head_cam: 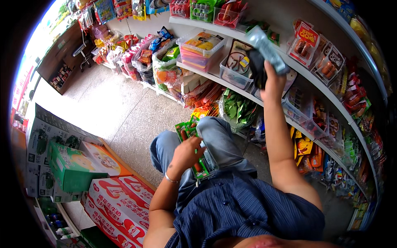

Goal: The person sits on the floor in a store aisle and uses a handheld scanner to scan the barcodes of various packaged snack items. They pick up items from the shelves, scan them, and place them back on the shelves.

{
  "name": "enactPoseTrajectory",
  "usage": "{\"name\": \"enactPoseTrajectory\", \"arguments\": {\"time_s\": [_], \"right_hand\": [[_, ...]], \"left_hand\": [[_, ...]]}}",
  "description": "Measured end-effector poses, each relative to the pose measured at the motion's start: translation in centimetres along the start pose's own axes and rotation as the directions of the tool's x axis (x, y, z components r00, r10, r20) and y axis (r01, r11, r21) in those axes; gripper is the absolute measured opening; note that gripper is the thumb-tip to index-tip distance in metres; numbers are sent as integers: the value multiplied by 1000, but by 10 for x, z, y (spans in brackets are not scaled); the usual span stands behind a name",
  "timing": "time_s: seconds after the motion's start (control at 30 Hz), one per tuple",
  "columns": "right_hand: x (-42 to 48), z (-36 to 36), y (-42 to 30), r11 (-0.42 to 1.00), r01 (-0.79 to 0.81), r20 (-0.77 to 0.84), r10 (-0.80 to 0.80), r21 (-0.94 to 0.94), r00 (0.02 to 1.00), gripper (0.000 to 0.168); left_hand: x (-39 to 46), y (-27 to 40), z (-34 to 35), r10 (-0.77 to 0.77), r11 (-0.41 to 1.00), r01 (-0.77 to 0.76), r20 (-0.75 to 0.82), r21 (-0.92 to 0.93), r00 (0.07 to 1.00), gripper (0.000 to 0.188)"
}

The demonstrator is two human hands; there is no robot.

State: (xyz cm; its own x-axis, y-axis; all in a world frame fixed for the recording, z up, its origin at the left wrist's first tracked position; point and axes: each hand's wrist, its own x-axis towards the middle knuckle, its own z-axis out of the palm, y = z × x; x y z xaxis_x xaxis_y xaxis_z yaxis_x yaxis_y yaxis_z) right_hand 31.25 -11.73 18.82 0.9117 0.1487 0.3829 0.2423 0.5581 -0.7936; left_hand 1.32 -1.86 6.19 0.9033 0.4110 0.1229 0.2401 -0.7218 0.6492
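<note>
On my lap, across my jeans, lies a long clear plastic box point(213, 164) with green packets of sausages point(183, 131) in it. My left hand point(189, 152) is over the box with its fingers bent among the packets; whether it grips anything is unclear. Raised in front of the shelf, my right hand point(274, 82) holds a long, translucent bluish plastic item point(265, 48), blurred by motion. A dark object point(257, 66) shows beside that hand; I cannot tell whether it is held too. Behind it, a clear plastic bin point(234, 79) stands on the middle shelf.
Curved shelves point(328, 102) of packaged snacks run along the right. A lidless clear tub point(201, 48) and bagged snacks point(167, 74) stand ahead. A bag of green packets point(238, 107) sits below the shelf. Red-and-white cartons point(118, 207) and a green box point(73, 167) are stacked at left.
</note>
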Motion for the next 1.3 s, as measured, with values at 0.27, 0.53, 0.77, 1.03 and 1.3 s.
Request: {"name": "enactPoseTrajectory", "arguments": {"time_s": [0.27,0.53,0.77,1.03,1.3], "right_hand": [[-72,-24,76,867,-496,264,490,-48,831,46],[-211,-40,110,677,-701,313,731,-223,606,38],[-217,-38,111,501,-864,291,819,60,495,39],[-204,-19,49,876,-472,411,467,-96,783,42],[-194,3,54,684,620,877,60,-385,477,44]], "left_hand": [[-4,33,28,-199,941,85,334,327,922,69],[-14,31,27,-191,980,165,295,109,936,66],[-14,28,32,-225,970,233,102,-71,969,71],[-5,24,34,-399,112,12,-34,-994,916,89],[-11,22,54,-272,465,-5,-148,-886,951,53]]}}
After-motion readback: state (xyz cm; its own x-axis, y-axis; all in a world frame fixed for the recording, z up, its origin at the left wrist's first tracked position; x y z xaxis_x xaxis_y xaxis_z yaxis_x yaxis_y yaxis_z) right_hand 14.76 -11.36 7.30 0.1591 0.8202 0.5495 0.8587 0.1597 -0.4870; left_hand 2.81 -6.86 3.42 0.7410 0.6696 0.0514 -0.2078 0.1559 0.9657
